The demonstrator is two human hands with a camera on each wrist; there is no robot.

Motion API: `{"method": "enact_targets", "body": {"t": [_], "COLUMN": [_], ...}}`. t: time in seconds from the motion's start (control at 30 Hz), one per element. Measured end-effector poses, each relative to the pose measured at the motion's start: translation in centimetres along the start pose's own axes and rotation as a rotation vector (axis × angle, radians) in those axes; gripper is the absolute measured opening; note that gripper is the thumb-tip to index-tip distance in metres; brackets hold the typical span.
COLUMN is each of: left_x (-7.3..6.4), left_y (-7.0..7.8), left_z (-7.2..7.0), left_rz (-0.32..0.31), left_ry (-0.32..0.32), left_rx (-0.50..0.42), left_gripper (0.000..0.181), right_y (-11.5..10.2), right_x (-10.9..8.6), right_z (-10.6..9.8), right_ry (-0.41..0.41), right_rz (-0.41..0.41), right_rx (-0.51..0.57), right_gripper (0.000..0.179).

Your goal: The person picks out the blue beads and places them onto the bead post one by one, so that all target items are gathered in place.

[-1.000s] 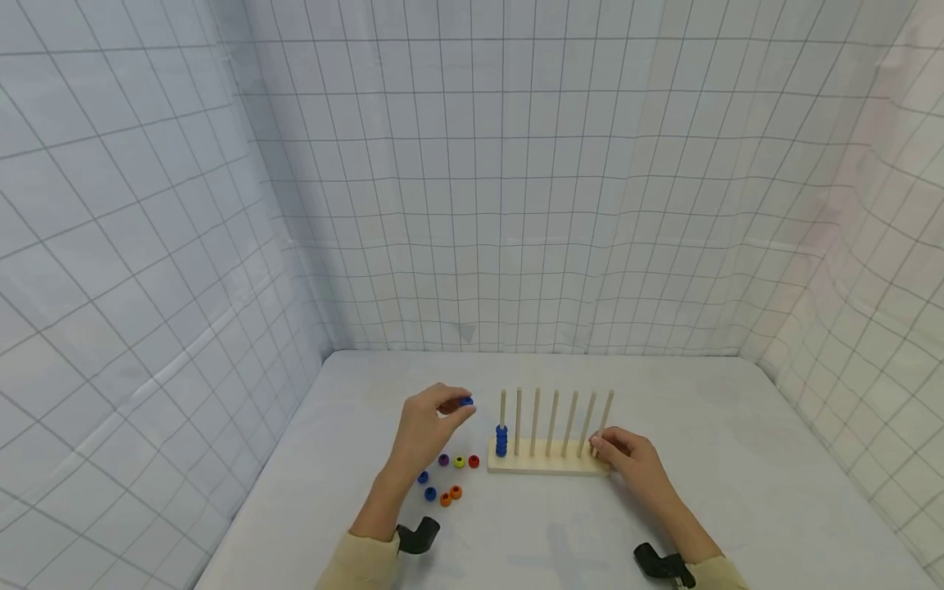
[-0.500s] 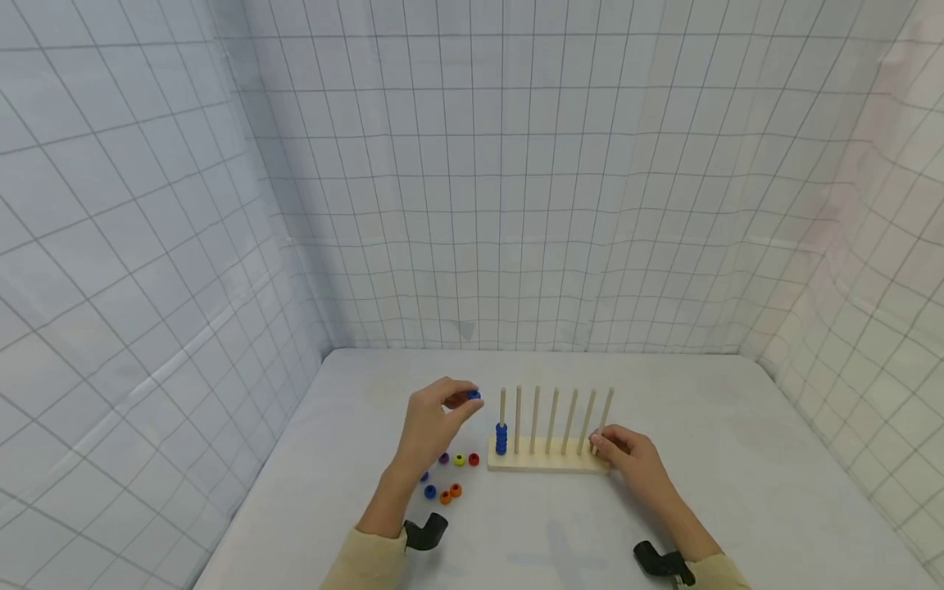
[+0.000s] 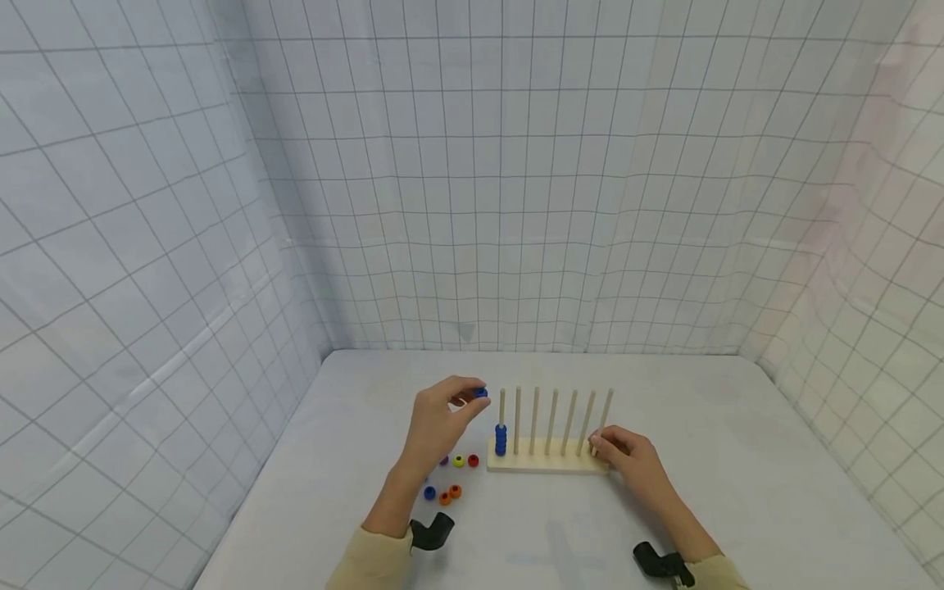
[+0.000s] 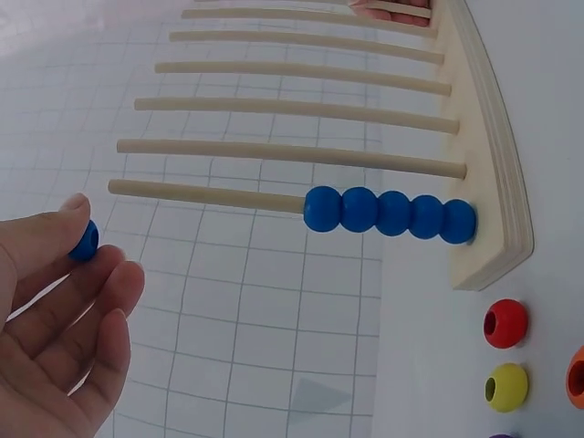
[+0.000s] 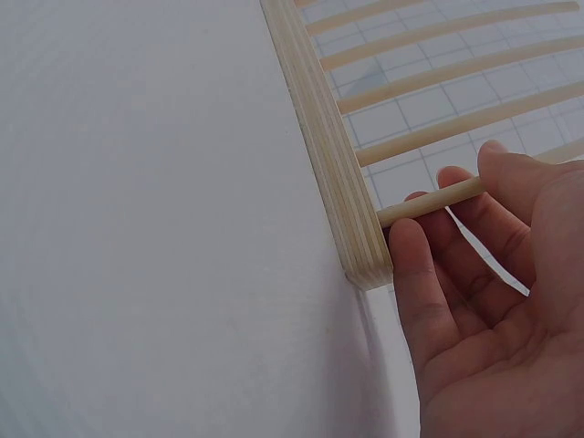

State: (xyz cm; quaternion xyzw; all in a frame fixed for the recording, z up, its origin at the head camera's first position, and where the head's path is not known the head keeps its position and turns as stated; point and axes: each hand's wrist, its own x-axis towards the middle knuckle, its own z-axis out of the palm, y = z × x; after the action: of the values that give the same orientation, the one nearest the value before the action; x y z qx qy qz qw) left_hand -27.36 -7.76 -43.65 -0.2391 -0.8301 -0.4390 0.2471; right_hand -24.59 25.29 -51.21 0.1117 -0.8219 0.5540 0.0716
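My left hand (image 3: 437, 419) pinches a blue bead (image 4: 86, 243) between thumb and fingers, up near the top of the leftmost peg (image 4: 210, 196) and apart from it. Several blue beads (image 3: 501, 441) are stacked at the foot of that peg. The wooden peg rack (image 3: 546, 469) stands upright on the table, with a row of several pale pegs. At its right end, my right hand (image 3: 636, 467) holds the rightmost peg (image 5: 438, 200) low down, near the base, between thumb and fingers.
Left of the rack lie loose beads: a red bead (image 3: 474, 460), a yellow bead (image 3: 459, 461), a partly hidden purple one, a blue bead (image 3: 430, 493) and orange beads (image 3: 455, 492). Grid-patterned white sheets (image 3: 472, 205) enclose the white table (image 3: 701, 426) at the back and sides.
My left hand has moved right and slightly up with the blue bead, closer to the top of the leftmost peg. The right hand and the rack have stayed in place.
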Motion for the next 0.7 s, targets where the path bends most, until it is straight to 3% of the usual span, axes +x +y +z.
{"method": "enact_targets", "body": {"t": [0.7], "left_x": [0.9], "left_y": [1.1], "left_z": [0.9], "left_rz": [0.084], "left_ry": [0.012], "left_rx": [-0.043], "left_gripper": [0.023], "right_y": [0.2], "right_x": [0.1], "right_z": [0.1], "right_ry": [0.009], "right_rz": [-0.033], "right_rx": [0.011], "right_gripper": [0.020]}}
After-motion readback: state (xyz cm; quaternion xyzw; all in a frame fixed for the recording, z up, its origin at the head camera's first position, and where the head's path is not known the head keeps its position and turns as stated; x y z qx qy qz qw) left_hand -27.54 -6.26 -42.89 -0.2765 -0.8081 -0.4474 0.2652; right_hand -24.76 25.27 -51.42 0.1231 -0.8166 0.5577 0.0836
